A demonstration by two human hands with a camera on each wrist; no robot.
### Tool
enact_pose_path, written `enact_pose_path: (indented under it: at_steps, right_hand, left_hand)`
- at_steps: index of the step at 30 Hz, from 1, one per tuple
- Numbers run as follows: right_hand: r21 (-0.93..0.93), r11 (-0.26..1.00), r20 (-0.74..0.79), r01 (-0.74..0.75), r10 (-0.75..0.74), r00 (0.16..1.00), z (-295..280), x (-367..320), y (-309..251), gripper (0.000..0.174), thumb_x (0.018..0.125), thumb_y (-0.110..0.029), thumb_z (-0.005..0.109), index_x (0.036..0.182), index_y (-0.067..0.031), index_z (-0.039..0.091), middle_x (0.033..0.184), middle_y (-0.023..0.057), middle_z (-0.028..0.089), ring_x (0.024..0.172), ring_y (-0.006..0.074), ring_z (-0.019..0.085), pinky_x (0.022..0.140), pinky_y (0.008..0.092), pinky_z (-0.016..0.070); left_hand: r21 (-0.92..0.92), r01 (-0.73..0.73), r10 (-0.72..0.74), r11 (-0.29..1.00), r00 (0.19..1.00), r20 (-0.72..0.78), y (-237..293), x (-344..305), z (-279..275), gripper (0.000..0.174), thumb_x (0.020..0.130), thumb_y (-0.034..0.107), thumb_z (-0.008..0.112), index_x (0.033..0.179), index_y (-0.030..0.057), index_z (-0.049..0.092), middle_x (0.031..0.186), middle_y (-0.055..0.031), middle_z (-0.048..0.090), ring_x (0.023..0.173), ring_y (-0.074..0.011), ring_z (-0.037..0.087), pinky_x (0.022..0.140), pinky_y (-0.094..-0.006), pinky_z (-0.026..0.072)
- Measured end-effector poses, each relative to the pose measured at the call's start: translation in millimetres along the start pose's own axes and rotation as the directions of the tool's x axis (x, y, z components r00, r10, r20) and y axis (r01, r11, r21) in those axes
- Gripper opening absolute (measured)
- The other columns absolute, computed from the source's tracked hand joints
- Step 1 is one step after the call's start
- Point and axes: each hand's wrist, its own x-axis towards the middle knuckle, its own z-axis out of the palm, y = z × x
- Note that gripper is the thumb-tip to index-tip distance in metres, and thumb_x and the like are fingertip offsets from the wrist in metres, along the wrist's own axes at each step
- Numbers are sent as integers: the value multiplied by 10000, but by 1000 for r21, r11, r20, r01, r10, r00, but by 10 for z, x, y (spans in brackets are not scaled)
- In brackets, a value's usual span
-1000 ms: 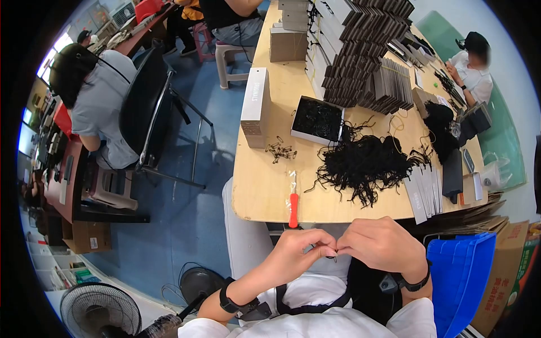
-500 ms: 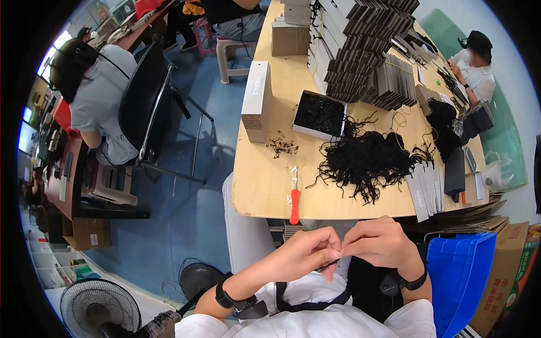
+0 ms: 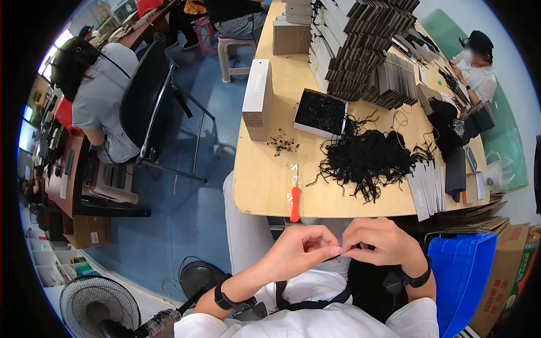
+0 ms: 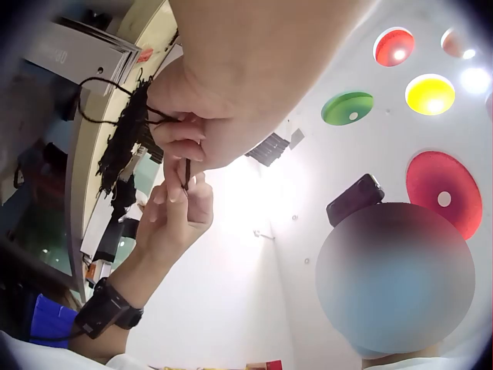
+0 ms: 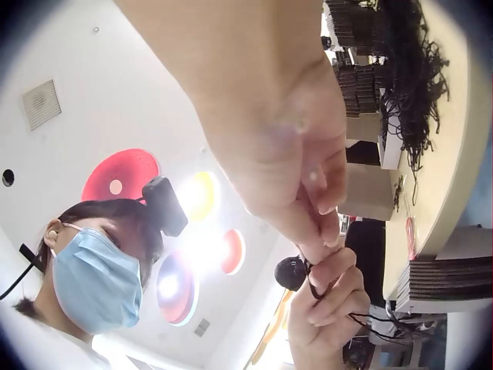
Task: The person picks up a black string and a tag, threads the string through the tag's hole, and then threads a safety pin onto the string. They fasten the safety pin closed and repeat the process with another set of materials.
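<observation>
Both hands meet in front of the chest, just off the table's near edge. My left hand point(image 3: 301, 248) grips a thin black cord point(image 4: 80, 100), which forms a loose loop beyond the fingers in the left wrist view. Fingertips of my right hand point(image 3: 375, 242) pinch at the cord right by the left thumb. A short dark length shows under the left thumb in the head view; the rest lies hidden by fingers. On the table, a heap of black cords point(image 3: 366, 163) is nearest, with a pile of small metal safety pins point(image 3: 283, 145) to its left.
A red-handled tool point(image 3: 295, 203) lies by the table's front edge. Behind stand an open box of black pieces point(image 3: 321, 112), a white upright box point(image 3: 257, 96) and tall stacks of grey cards point(image 3: 366, 56). A blue bin point(image 3: 459, 281) is at right; a person point(image 3: 479, 73) sits across.
The left fingers have shifted along the black cord, and more of it shows under the thumb than a second ago. The right hand keeps pinching beside them. The table things stay put.
</observation>
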Motion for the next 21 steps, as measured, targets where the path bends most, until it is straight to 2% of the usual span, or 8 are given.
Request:
enact_pose_path:
  at_steps: [2,3,5,8,12,15,17,21]
  right_hand:
    - [34,997,35,-71,70,997,-14,-20,6,132,749,-9,690,859,-38,623,835,52,598,616,163,576,521,255,464]
    - [69,992,51,-107,103,993,-23,-22,16,130,762,-15,684,870,-40,616,846,50,596,626,147,573,523,248,462]
    - [102,984,64,-144,138,988,-30,-26,38,127,776,-21,678,881,-42,610,857,49,594,637,131,570,526,241,460]
    - [127,980,30,-153,150,988,-35,-33,75,114,793,-26,667,886,-45,604,865,38,591,670,121,576,539,233,465]
    - [140,976,20,-169,168,986,-42,-45,115,108,796,-28,668,885,-42,609,865,35,594,675,124,578,548,235,472]
    - [142,974,6,-178,179,984,-42,-49,146,111,794,-30,672,885,-41,610,860,35,595,677,124,578,555,239,477]
    - [142,973,-7,-181,184,983,-42,-50,173,113,793,-30,674,886,-40,611,857,35,594,676,125,579,558,242,479]
    - [55,983,-62,-177,181,982,12,-62,182,116,787,-36,681,878,-37,609,841,46,596,662,153,592,558,259,478]
  left_hand:
    - [199,51,-45,979,998,-37,75,-15,-6,122,902,107,632,886,-14,635,794,-7,615,682,-36,516,616,-189,421]
    - [199,52,-46,979,998,-35,63,-13,2,122,902,107,632,886,-14,635,794,-7,615,682,-36,516,616,-189,421]
    - [162,-28,50,986,990,-129,15,-3,18,124,872,153,661,876,30,667,658,29,551,548,-25,356,489,-211,293]
    - [158,-173,196,972,969,-149,-58,44,24,135,866,152,665,888,19,664,697,11,562,555,-32,362,487,-211,291]
    - [253,-141,163,957,984,-68,-33,50,-20,145,905,107,621,980,-14,646,808,-9,595,647,-24,467,555,-186,381]
    - [176,-92,121,980,980,-159,60,37,33,143,903,104,620,962,-26,623,791,-10,605,652,-22,477,555,-184,382]
    - [502,-106,249,858,942,-226,65,4,21,132,909,116,613,915,-16,604,776,-2,616,644,-18,480,549,-173,372]
    - [215,4,49,977,969,-241,-35,-32,-19,143,911,128,613,858,-3,590,771,-5,630,619,-15,471,531,-163,351]
